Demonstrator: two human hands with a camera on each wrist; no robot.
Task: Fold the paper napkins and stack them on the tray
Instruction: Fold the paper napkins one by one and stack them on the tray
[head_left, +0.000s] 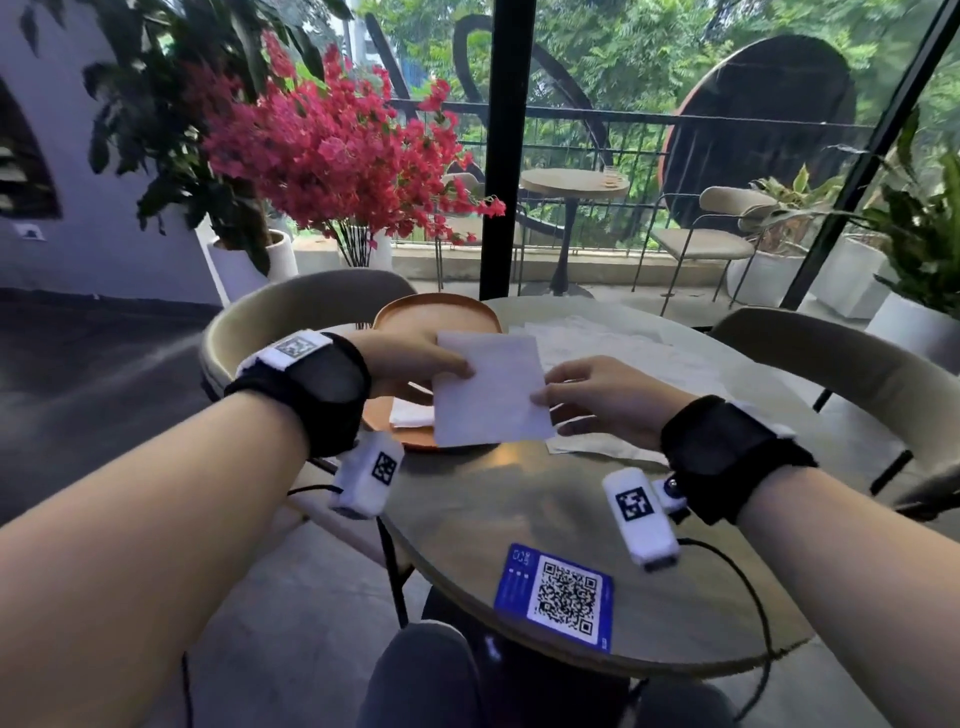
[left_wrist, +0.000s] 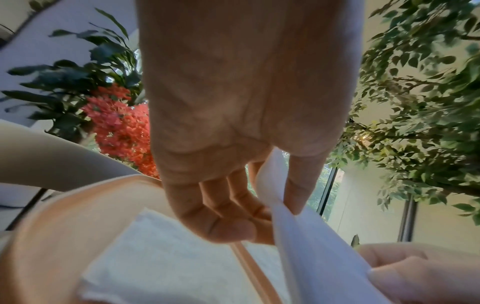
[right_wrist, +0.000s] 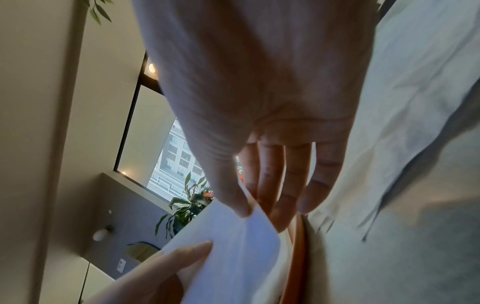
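A folded white napkin (head_left: 488, 389) hangs in the air over the near edge of the orange tray (head_left: 415, 312). My left hand (head_left: 415, 364) pinches its left edge between thumb and fingers, seen close in the left wrist view as the napkin (left_wrist: 311, 246) under my thumb. My right hand (head_left: 582, 395) pinches its right edge; the right wrist view shows the napkin (right_wrist: 233, 257) held between thumb and fingers. A folded napkin (head_left: 410, 415) lies on the tray below, also visible as the napkin (left_wrist: 161, 263) inside the tray rim (left_wrist: 52, 205).
Unfolded white napkins (head_left: 613, 343) are spread on the round table (head_left: 519, 493) at the back right. A blue QR card (head_left: 558, 597) lies near the front edge. Beige chairs (head_left: 831, 353) flank the table, and a red flower plant (head_left: 332, 145) stands behind.
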